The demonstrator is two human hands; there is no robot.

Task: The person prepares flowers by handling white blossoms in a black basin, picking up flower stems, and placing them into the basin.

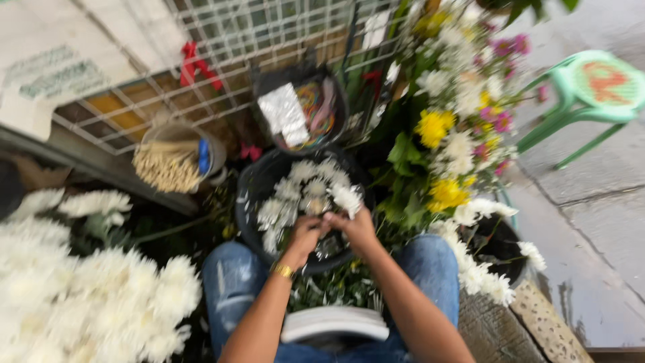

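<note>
Left hand (304, 235): fingers curled narrow over the black bucket (250, 202), touching the right hand; what it grips is blurred, cannot tell.
Right hand (356, 225): pinched on a white chrysanthemum (347, 198) at the bucket's right side.
Bucket: between the knees, holding cut white blooms.
Left: heap of white chrysanthemums (80, 302).
Right: mixed yellow and white bouquet (443, 141), green plastic stool (591, 91).

A pale printed sign (50, 70) leans at upper left; a silver foil packet (285, 114) sits in a dark tub (336, 101).
</note>
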